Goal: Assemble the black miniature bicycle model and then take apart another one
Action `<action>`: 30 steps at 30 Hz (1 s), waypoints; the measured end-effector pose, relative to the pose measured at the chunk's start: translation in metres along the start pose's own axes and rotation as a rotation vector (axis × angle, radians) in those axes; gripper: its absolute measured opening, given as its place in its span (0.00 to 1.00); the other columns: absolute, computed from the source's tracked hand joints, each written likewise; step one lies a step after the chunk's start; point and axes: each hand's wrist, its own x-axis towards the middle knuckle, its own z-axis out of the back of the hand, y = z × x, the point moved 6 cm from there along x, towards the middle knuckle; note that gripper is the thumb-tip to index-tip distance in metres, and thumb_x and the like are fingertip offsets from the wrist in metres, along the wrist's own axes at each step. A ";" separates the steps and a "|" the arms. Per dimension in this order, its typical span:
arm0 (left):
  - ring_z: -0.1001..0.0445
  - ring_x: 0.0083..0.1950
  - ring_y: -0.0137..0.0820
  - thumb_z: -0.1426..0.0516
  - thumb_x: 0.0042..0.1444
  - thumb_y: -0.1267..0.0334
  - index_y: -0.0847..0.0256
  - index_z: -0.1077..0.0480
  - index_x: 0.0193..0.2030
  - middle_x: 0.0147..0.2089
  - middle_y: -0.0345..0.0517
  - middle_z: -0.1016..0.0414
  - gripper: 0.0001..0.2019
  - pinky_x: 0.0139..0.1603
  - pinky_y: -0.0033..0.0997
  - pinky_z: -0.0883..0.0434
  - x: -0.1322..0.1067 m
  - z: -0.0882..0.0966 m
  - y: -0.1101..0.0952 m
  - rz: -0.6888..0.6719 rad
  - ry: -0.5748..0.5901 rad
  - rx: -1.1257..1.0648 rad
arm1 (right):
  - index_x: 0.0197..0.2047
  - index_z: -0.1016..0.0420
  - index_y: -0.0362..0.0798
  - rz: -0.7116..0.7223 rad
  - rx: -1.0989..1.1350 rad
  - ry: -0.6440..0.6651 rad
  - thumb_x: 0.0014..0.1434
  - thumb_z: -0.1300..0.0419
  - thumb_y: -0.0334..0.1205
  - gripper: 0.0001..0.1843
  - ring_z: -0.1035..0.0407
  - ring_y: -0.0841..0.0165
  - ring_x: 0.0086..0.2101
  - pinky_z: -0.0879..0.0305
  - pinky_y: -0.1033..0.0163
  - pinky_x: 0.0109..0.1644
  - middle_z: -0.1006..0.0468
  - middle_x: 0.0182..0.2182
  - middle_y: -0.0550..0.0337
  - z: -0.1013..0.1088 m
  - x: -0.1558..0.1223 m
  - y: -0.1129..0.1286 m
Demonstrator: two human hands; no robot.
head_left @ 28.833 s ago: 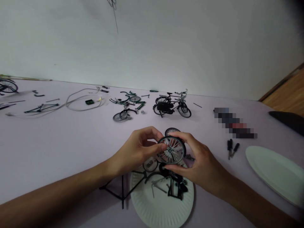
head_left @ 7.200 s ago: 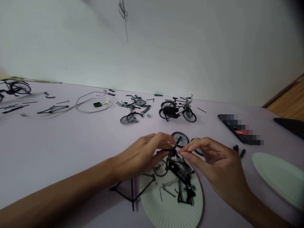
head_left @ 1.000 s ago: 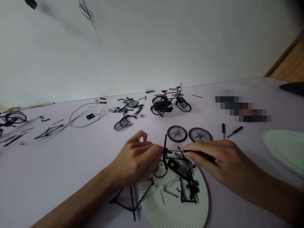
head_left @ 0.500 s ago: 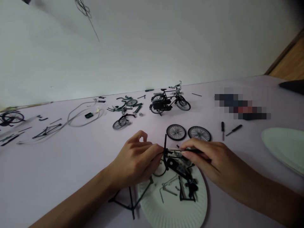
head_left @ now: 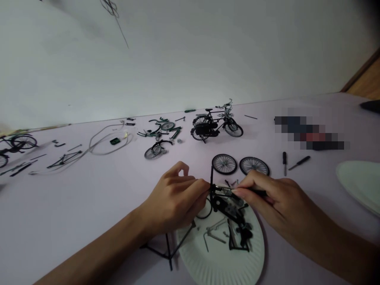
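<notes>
My left hand (head_left: 178,198) is closed, pinching a thin black bar-shaped bicycle part (head_left: 211,174) that stands upright beyond its fingertips. In my right hand (head_left: 273,194) is a small screwdriver (head_left: 255,191) with a dark handle, its metal shaft pointing left at the black part. Where the tip meets the part is too small to make out. Beneath both hands lies a white paper plate (head_left: 219,267) holding a black chain case (head_left: 227,209), a hex key (head_left: 206,242) and other small pieces. A black model bicycle frame (head_left: 168,249) shows below my left hand, partly hidden.
Two spoked wheels (head_left: 225,164) lie beyond the plate. Behind them stands an assembled model bicycle (head_left: 218,126). Green and black bicycle parts (head_left: 160,136) and a pale cable (head_left: 103,152) spread leftward. Two screwdrivers (head_left: 285,163) and another white plate (head_left: 360,182) are on the right.
The view has shifted, so the scene sits slightly further right. The black part in my left hand has turned a little, and the screwdriver stays against or near it.
</notes>
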 end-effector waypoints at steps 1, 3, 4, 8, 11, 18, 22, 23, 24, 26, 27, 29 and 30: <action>0.44 0.21 0.23 0.45 0.59 0.77 0.64 0.34 0.42 0.22 0.31 0.36 0.07 0.40 0.35 0.36 0.000 0.000 0.000 -0.004 0.003 0.004 | 0.31 0.34 0.51 0.007 -0.015 -0.005 0.68 0.46 0.45 0.13 0.41 0.74 0.19 0.45 0.66 0.23 0.33 0.20 0.70 0.001 0.000 0.001; 0.43 0.21 0.23 0.45 0.58 0.78 0.64 0.34 0.42 0.22 0.31 0.35 0.08 0.40 0.35 0.36 0.000 0.000 -0.001 -0.007 0.009 0.008 | 0.29 0.35 0.51 0.006 -0.024 0.003 0.69 0.48 0.46 0.17 0.43 0.74 0.19 0.46 0.66 0.24 0.36 0.18 0.70 0.002 0.001 0.002; 0.43 0.21 0.23 0.45 0.58 0.78 0.64 0.34 0.42 0.22 0.31 0.34 0.08 0.40 0.35 0.36 0.000 0.000 -0.001 -0.007 0.011 0.007 | 0.29 0.35 0.51 -0.001 -0.016 0.015 0.70 0.48 0.46 0.17 0.42 0.74 0.20 0.45 0.66 0.24 0.36 0.19 0.70 0.001 0.001 0.002; 0.43 0.21 0.22 0.44 0.58 0.77 0.64 0.34 0.41 0.22 0.31 0.35 0.07 0.40 0.35 0.36 0.000 0.001 0.000 0.001 -0.004 0.007 | 0.41 0.34 0.54 -0.071 0.056 0.071 0.69 0.48 0.45 0.06 0.30 0.70 0.27 0.38 0.65 0.29 0.25 0.27 0.67 -0.004 -0.001 -0.002; 0.44 0.21 0.22 0.44 0.59 0.77 0.64 0.34 0.41 0.23 0.31 0.36 0.06 0.39 0.35 0.36 0.000 0.002 0.001 0.001 -0.016 0.015 | 0.42 0.37 0.54 -0.084 0.107 0.071 0.68 0.47 0.42 0.03 0.26 0.67 0.33 0.34 0.64 0.31 0.23 0.32 0.64 -0.006 -0.002 -0.005; 0.44 0.21 0.22 0.45 0.60 0.77 0.64 0.34 0.41 0.22 0.30 0.36 0.06 0.40 0.35 0.36 0.000 0.002 0.000 -0.004 -0.017 0.026 | 0.36 0.36 0.52 -0.050 0.079 0.022 0.68 0.46 0.42 0.07 0.34 0.73 0.24 0.39 0.67 0.27 0.27 0.26 0.68 -0.002 0.000 -0.002; 0.43 0.21 0.22 0.44 0.58 0.78 0.65 0.34 0.41 0.22 0.31 0.34 0.07 0.39 0.35 0.36 0.002 0.001 -0.004 -0.021 -0.001 0.034 | 0.29 0.38 0.51 -0.049 0.029 0.025 0.69 0.48 0.47 0.17 0.43 0.73 0.20 0.46 0.66 0.24 0.38 0.19 0.70 0.000 0.002 0.001; 0.43 0.21 0.22 0.44 0.58 0.78 0.65 0.34 0.41 0.22 0.31 0.34 0.07 0.39 0.35 0.36 0.002 0.001 -0.004 -0.021 0.003 0.034 | 0.28 0.38 0.51 -0.042 0.024 0.021 0.69 0.48 0.47 0.18 0.44 0.73 0.20 0.46 0.66 0.24 0.39 0.19 0.70 0.000 0.002 0.002; 0.43 0.21 0.22 0.44 0.58 0.78 0.65 0.34 0.41 0.22 0.31 0.34 0.07 0.39 0.35 0.36 0.001 0.000 -0.004 -0.019 0.005 0.032 | 0.27 0.38 0.51 -0.035 0.021 0.021 0.69 0.48 0.48 0.19 0.44 0.73 0.20 0.46 0.66 0.24 0.40 0.18 0.70 0.001 0.002 0.003; 0.43 0.21 0.22 0.44 0.58 0.77 0.65 0.34 0.41 0.22 0.31 0.35 0.07 0.39 0.35 0.36 0.001 0.001 -0.003 -0.014 0.003 0.022 | 0.29 0.36 0.51 -0.033 0.021 0.034 0.69 0.49 0.47 0.17 0.40 0.73 0.21 0.44 0.66 0.25 0.36 0.19 0.69 0.001 0.001 0.004; 0.43 0.21 0.22 0.44 0.58 0.77 0.65 0.34 0.41 0.22 0.30 0.35 0.06 0.40 0.35 0.36 0.001 0.001 -0.003 -0.010 -0.001 0.016 | 0.32 0.35 0.51 -0.042 0.027 0.045 0.69 0.49 0.47 0.15 0.37 0.72 0.23 0.42 0.66 0.27 0.32 0.22 0.68 0.000 0.001 0.004; 0.43 0.21 0.21 0.44 0.59 0.77 0.64 0.34 0.41 0.22 0.30 0.35 0.06 0.40 0.34 0.36 0.001 0.002 -0.001 -0.002 -0.016 0.013 | 0.39 0.35 0.53 -0.067 0.054 0.071 0.68 0.47 0.47 0.09 0.30 0.70 0.27 0.38 0.65 0.29 0.25 0.28 0.67 -0.002 -0.001 0.002; 0.43 0.21 0.21 0.44 0.59 0.77 0.64 0.34 0.41 0.22 0.30 0.35 0.06 0.40 0.34 0.36 0.001 0.002 0.000 0.001 -0.019 0.011 | 0.41 0.36 0.54 -0.077 0.067 0.085 0.68 0.46 0.47 0.07 0.28 0.69 0.29 0.37 0.65 0.30 0.23 0.31 0.66 -0.003 -0.001 0.001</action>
